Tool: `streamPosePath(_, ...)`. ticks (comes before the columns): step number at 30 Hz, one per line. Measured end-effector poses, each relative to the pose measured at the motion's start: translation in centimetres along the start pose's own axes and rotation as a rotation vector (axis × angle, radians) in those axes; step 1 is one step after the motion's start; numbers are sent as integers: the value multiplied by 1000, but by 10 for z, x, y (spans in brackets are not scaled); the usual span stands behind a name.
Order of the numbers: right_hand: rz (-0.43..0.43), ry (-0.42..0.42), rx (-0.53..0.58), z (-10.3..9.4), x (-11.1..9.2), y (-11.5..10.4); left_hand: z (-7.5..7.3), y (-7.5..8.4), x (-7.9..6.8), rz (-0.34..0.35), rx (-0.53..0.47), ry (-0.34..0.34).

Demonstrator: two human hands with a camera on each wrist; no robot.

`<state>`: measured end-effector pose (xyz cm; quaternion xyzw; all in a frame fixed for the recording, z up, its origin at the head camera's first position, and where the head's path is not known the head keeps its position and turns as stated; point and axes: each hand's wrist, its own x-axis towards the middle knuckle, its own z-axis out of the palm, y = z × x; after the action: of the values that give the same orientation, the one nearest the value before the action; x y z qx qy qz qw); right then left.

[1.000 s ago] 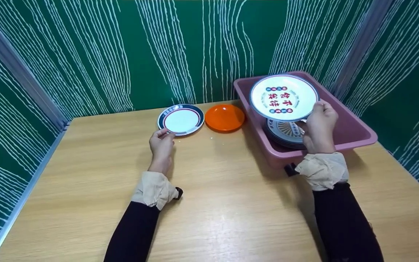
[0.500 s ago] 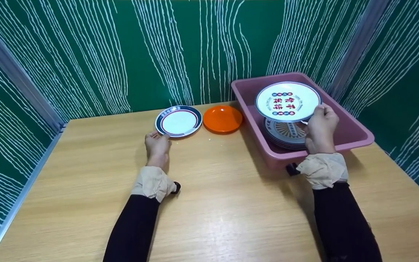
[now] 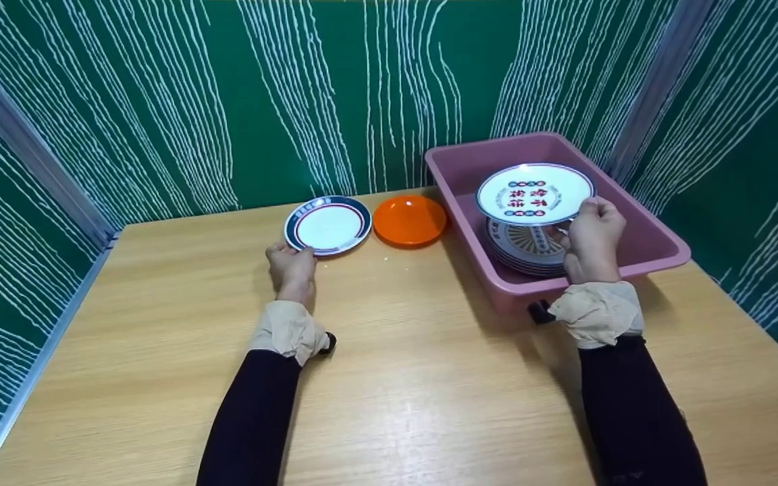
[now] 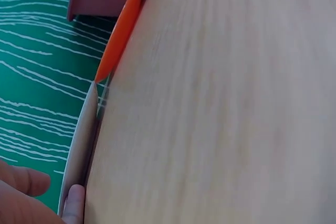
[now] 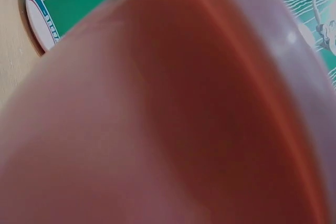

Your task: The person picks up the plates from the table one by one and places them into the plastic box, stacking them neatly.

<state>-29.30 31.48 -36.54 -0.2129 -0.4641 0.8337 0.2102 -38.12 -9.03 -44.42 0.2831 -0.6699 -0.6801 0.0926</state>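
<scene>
In the head view my left hand [image 3: 292,268] pinches the near left rim of a white plate [image 3: 328,227] with a dark blue border and red ring. The left wrist view shows this plate [image 4: 81,145] edge-on, a fingertip against its underside. My right hand [image 3: 595,239] grips the right edge of another white plate [image 3: 536,192], thin-rimmed, with red characters in its middle. It is held tilted inside the outline of the pink plastic tub [image 3: 659,260], above a stack of patterned plates [image 3: 531,246]. The tub wall [image 5: 131,103] fills most of the right wrist view.
An orange plate [image 3: 409,221] lies between the blue-bordered plate and the tub. All stand along the back of a wooden table [image 3: 402,378], against a green wall [image 3: 267,135] with white streaks. Tiny white specks lie near the orange plate.
The right hand has lowered its plate toward the tub and tipped it flatter. The left hand has shifted slightly left along the rim, its fingers drawn in more closely at the plate's edge.
</scene>
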Motion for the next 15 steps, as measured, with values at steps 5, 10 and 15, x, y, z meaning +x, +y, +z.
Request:
streamPosePath(5, 22, 51, -100, 0, 1, 1, 0, 3, 1, -60, 52, -19)
streamPosePath(10, 51, 65, -120, 1, 1, 0, 2, 8, 3, -111, 89, -41)
streamPosePath(15, 91, 64, -181, 0, 2, 2, 3, 11, 8, -155, 67, -47)
